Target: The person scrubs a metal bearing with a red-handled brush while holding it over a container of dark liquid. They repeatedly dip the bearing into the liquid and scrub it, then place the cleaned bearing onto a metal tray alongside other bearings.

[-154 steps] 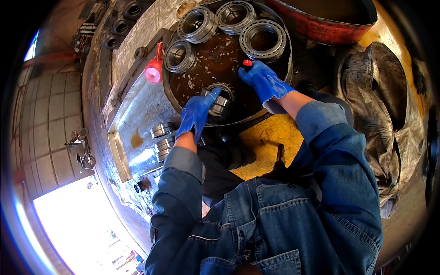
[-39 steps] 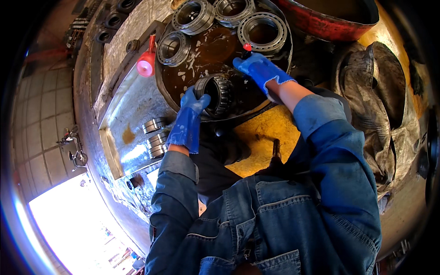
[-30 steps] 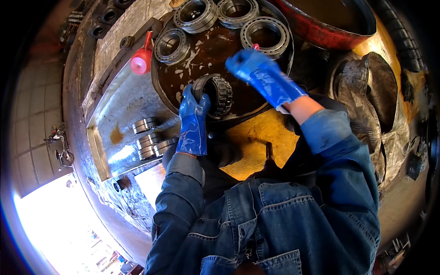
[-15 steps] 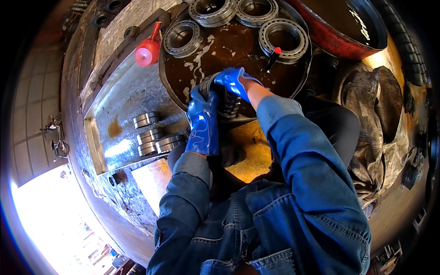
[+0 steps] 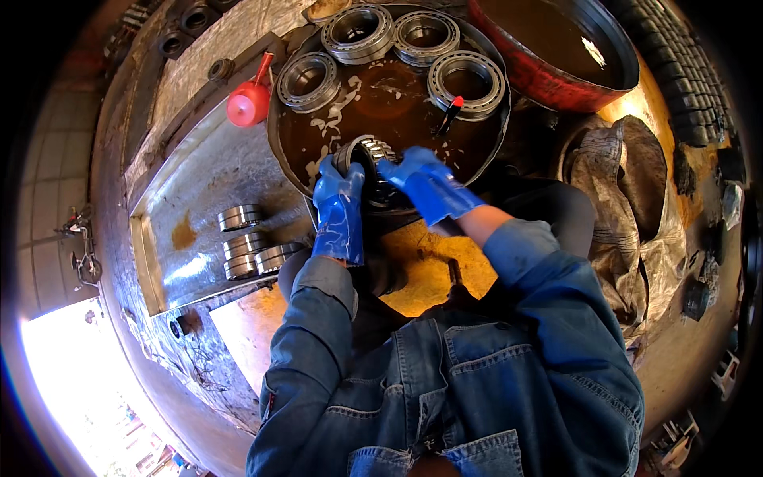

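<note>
Over the near edge of a round pan (image 5: 509, 119) of dark liquid, my left hand (image 5: 338, 191), in a blue rubber glove, is closed around a roller bearing (image 5: 373, 149). The bearing is tilted, so its row of rollers shows on the upper right. My right hand (image 5: 421, 179), gloved the same, is at the bearing's right side with its fingertips by the rollers; motion smears its fingers. At the pan's far side sit several large bearings (image 5: 358, 33). A black handle with a red end (image 5: 451, 115) leans by the rightmost one.
Left of the pan, a metal tray (image 5: 183, 215) holds several shiny bearing rings (image 5: 246, 246). A red plastic funnel-like vessel (image 5: 248, 103) lies at its far edge. A red drum (image 5: 540, 67) of brown liquid stands far right, with a crumpled sack (image 5: 620, 199) nearer me.
My right hand has drawn back to the right and down from the bearing's top. The bearing has turned, bringing its rollers into sight. The whole view has shifted slightly.
</note>
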Motion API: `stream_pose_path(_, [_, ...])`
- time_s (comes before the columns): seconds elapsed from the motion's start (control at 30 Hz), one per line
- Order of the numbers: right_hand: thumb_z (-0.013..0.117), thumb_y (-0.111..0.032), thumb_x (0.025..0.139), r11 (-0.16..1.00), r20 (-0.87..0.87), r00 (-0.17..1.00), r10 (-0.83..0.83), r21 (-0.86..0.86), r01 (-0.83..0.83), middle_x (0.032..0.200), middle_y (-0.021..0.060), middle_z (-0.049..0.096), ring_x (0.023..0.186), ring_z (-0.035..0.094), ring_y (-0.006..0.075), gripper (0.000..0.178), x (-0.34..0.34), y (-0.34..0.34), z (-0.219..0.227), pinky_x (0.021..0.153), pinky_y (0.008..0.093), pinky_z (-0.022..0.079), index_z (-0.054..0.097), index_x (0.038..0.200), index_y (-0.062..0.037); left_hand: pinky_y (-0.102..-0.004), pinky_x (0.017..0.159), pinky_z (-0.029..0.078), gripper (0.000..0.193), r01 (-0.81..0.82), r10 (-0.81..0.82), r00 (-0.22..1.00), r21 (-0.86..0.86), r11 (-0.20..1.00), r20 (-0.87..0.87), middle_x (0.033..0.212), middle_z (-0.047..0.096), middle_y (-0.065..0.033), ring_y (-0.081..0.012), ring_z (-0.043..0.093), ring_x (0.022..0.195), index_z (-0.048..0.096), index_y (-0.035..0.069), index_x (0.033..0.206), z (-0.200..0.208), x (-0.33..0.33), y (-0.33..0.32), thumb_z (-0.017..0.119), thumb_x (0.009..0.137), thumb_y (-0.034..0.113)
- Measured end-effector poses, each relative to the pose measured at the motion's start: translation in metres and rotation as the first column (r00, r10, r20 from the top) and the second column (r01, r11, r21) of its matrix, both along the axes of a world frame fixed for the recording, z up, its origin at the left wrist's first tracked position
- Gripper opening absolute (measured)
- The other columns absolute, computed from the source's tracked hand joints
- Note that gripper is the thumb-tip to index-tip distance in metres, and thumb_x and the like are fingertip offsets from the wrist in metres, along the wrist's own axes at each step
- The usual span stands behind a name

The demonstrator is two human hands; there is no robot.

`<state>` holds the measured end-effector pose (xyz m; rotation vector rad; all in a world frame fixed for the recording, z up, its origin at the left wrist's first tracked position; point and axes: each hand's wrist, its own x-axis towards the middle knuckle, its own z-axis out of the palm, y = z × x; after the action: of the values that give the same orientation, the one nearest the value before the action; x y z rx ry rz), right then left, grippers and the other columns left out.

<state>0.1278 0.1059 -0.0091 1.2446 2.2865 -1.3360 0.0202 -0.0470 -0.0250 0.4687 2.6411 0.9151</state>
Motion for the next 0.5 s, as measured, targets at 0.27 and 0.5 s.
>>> stream_pose_path(0.27, [0.071, -0.052, 0.092, 0.98, -0.068, 0.988, -0.135, -0.157, 0.123, 0.118, 0.021, 0.075, 0.103, 0.073, 0.0294, 0.059, 0.027, 0.099, -0.029, 0.088, 0.0405, 0.056, 0.076, 0.117, 0.001, -0.0448, 0.105, 0.051, 0.07, -0.002, 0.003, 1.0, -0.044, 0.999, 0.016, 0.13, 0.068, -0.0298, -0.0411, 0.066, 0.121, 0.05, -0.004, 0.148, 0.009, 0.003, 0.001, 0.066, 0.092, 0.036])
stream_pose_path(0.5, [0.068, -0.04, 0.098, 0.964, -0.066, 0.981, -0.18, -0.211, 0.162, 0.109, 0.0113, 0.077, 0.092, 0.071, 0.0213, 0.046, 0.0, 0.107, -0.072, 0.076, 0.0372, 0.055, 0.072, 0.125, -0.0026, -0.0464, 0.104, 0.052, 0.073, 0.011, -0.01, 0.999, 0.003, 1.0, -0.035, 0.126, 0.068, -0.0326, -0.0443, 0.067, 0.118, 0.049, -0.002, 0.149, 0.003, 0.004, -0.005, 0.069, 0.091, 0.038])
